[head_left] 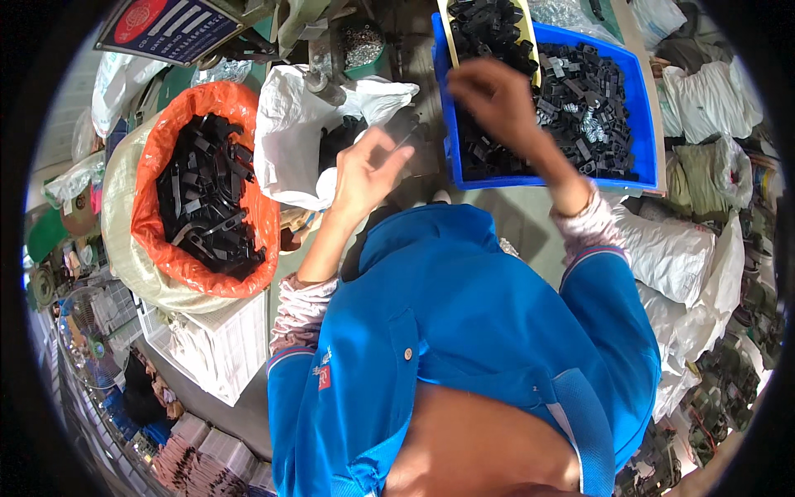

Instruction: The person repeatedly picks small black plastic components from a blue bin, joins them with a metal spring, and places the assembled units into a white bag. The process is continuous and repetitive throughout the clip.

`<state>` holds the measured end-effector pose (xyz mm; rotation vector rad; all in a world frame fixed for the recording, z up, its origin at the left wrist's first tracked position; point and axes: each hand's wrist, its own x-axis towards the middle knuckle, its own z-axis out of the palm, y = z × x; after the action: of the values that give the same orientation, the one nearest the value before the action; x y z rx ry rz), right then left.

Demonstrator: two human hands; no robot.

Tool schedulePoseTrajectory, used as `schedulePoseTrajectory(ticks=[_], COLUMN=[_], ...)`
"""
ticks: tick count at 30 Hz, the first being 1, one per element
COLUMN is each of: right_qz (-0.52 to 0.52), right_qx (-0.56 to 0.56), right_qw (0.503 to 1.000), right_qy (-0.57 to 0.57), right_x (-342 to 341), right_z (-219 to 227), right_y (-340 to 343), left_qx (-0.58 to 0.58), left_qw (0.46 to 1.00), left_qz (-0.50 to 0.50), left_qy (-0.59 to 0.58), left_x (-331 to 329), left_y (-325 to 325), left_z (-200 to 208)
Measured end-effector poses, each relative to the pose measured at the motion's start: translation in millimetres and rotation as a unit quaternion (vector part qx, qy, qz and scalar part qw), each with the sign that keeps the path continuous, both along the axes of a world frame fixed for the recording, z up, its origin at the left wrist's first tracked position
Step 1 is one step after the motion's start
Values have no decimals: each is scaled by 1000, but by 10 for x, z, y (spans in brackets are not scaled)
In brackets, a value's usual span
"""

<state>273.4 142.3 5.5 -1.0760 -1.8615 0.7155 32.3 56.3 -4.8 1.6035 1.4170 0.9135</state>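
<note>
My left hand [364, 170] is closed in a pinch on a small dark plastic part [403, 126], blurred at the fingertips. Beside that hand stands an open white sack [286, 137] with dark pieces in its mouth. My right hand [497, 98] hangs over the left side of a blue bin [563, 184], smeared by motion, so its fingers do not show clearly. Just beyond it, a yellow tray [531, 29] full of black plastic parts [487, 25] rests on the bin. More black parts [584, 112] and some shiny metal pieces [593, 126] fill the bin.
To the left, an orange-lined sack [149, 207] holds long black parts, beside a white plastic crate [240, 348]. A green container [364, 68] of small metal pieces sits at the back, near a machine with a blue plate [166, 29]. White sacks [675, 257] crowd the right.
</note>
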Motion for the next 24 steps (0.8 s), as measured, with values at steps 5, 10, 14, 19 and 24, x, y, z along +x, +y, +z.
schedulePoseTrajectory(ticks=[5,10,14,19,24], right_qz=[30,57,18,74,28], right_qx=[310,274,339,370,274], right_qw=[880,818,780,672,822], right_qy=[-358,-502,-526,-637,-499], right_x=[347,320,413,227,190], right_z=[350,294,82,70,420], right_y=[1147,1322,1245,1233,1066], left_qx=[-61,-45,19,-23,-16], left_qw=[983,982,984,975,969], left_qz=[61,106,100,82,75], left_qy=[-163,-149,-144,-205,-237], left_x=[149,55,-194,-353,-476], left_y=[-7,-69,48,148,256], left_z=[39,74,-104,-134,-148])
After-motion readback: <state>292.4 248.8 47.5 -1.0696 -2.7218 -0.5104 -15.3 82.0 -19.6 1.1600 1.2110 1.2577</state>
